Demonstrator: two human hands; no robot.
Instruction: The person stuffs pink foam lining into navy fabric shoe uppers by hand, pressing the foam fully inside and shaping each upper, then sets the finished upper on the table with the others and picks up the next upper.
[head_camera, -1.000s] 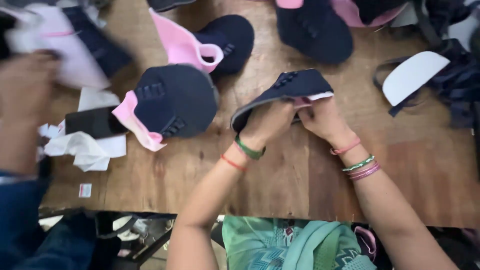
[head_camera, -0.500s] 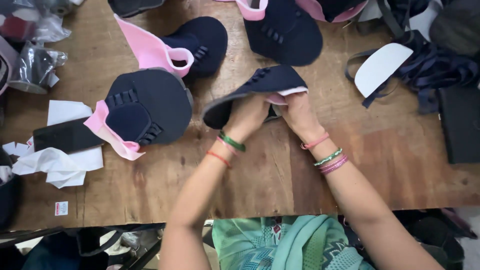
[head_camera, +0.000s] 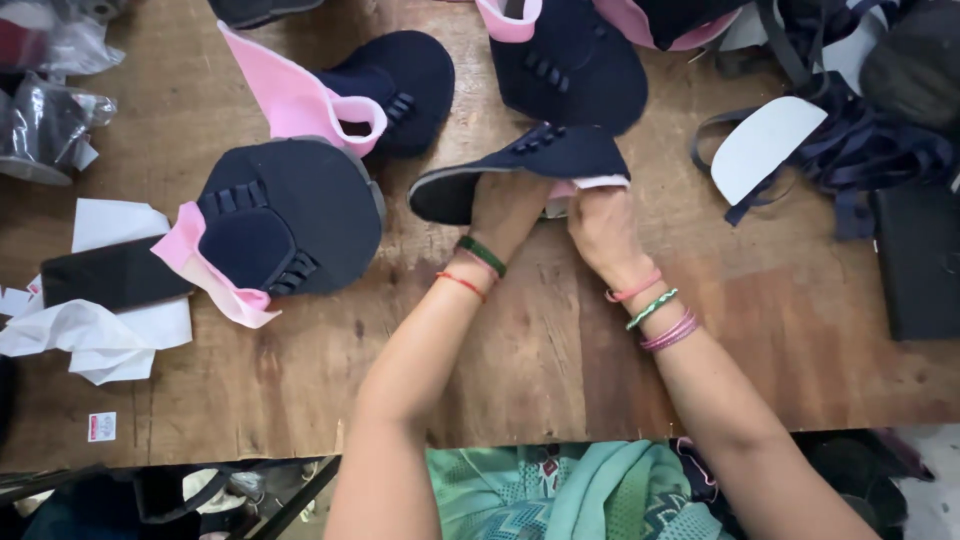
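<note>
A dark navy shoe upper (head_camera: 530, 165) with pink lining lies folded, lengthwise across the wooden table.

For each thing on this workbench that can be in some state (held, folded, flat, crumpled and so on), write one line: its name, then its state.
Navy shoe upper: held, folded over, pink lining showing at right.
Left hand: gripping the upper from below.
Right hand: gripping the upper's right end.
Second upper: lying flat, pink lining sticking out.
White paper: crumpled.
White insole piece: lying loose, curved.
Wooden table: worn, scuffed.
</note>
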